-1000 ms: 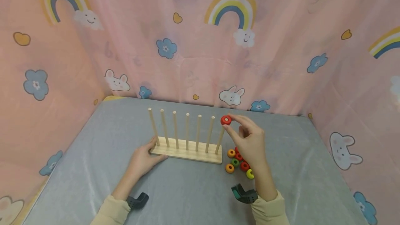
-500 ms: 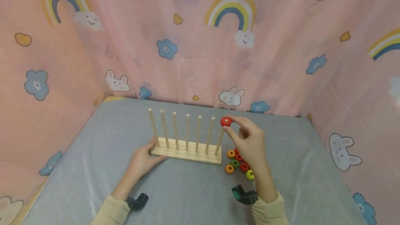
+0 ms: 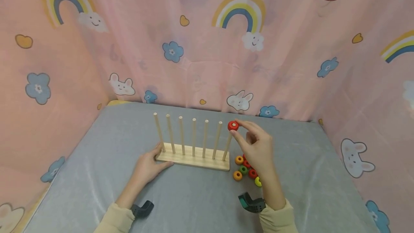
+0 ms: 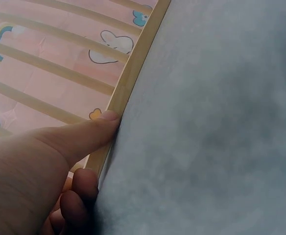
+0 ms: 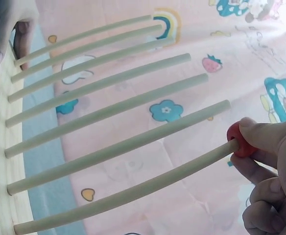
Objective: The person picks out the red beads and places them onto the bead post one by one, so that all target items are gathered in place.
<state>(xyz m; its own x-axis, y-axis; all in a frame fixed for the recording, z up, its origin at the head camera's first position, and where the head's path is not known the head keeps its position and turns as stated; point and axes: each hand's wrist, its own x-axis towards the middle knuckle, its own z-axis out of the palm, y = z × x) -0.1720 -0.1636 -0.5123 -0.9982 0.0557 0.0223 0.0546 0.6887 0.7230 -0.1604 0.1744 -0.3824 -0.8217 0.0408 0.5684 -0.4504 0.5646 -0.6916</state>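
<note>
Wooden peg rack (image 3: 187, 159), seven pegs (image 3: 193, 137), and eight visible beads; grey-covered counter (image 3: 194, 204).
Yellow bead (image 3: 257, 181) and farthest red bead (image 3: 244, 156) partly hidden by right hand (image 3: 258, 146) and wrist; left hand (image 3: 148, 164) clamped on rack's left end, fingers partly concealed. Loose, right of rack: two orange beads (image 3: 237, 176), three red, one green, one yellow. Held red bead (image 3: 233, 126): pinched in right hand's fingers, around rightmost peg's tip.

The left wrist view crops the peg rack (image 4: 128, 73); the right forearm (image 3: 272, 190) partly hides a yellow bead (image 3: 256, 182)
</note>
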